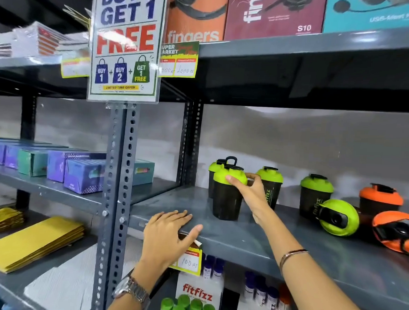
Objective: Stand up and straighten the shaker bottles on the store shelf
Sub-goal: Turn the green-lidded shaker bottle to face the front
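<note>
Clasped around the green lid of an upright front bottle (227, 193), the right hand (248, 192) has its thumb on the near side and its fingers wrapped behind. That bottle stands on the shelf (253, 241) with another green-lidded one (212, 176) just behind it and a third (271, 184) just to the right, partly hidden by the hand. The left hand (169, 233) holds nothing; it lies flat and spread on the shelf's front edge, near the held bottle but apart from it.

Further right, a fourth green bottle (314, 194) and an orange one (379, 200) also stand upright. Two are still down: a green bottle (339, 218) and an orange bottle (397, 231) on their sides, lids facing the camera, well to the right of the grip. I judge the task past halfway, with those two left to stand up and the row to even out.
</note>
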Motion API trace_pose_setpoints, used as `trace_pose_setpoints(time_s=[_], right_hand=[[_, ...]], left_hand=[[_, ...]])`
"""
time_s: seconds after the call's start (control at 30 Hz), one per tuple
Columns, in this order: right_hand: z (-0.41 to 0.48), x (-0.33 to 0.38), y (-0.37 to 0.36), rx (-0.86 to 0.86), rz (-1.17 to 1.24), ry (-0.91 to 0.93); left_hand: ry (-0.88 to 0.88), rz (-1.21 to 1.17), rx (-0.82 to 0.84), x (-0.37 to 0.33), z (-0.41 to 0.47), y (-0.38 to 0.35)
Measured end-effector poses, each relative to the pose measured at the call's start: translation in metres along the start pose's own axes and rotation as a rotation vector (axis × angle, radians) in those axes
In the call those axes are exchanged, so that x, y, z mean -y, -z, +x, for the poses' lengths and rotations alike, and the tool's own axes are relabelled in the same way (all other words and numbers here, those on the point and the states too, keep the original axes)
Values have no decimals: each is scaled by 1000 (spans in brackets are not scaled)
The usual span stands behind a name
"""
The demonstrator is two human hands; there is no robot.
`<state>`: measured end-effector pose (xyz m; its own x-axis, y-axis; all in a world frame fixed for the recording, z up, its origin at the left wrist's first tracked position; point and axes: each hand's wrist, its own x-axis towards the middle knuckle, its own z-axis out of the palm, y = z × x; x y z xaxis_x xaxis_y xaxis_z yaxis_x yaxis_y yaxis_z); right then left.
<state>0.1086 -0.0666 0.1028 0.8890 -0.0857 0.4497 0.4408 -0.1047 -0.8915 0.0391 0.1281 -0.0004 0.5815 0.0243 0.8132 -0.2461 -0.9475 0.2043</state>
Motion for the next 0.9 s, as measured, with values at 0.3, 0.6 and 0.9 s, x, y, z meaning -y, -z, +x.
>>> trace_pose_setpoints(time_s=[0.3, 0.6, 0.9], right_hand=[[1, 1, -10, 61, -195, -25], [9, -14, -16, 82, -257, -148], [10, -21, -29, 124, -231, -128]], left_hand=[[-11, 21, -33, 3, 2, -5], [-3, -4, -29, -7, 2, -11], [12, 8, -88, 3, 0, -10]])
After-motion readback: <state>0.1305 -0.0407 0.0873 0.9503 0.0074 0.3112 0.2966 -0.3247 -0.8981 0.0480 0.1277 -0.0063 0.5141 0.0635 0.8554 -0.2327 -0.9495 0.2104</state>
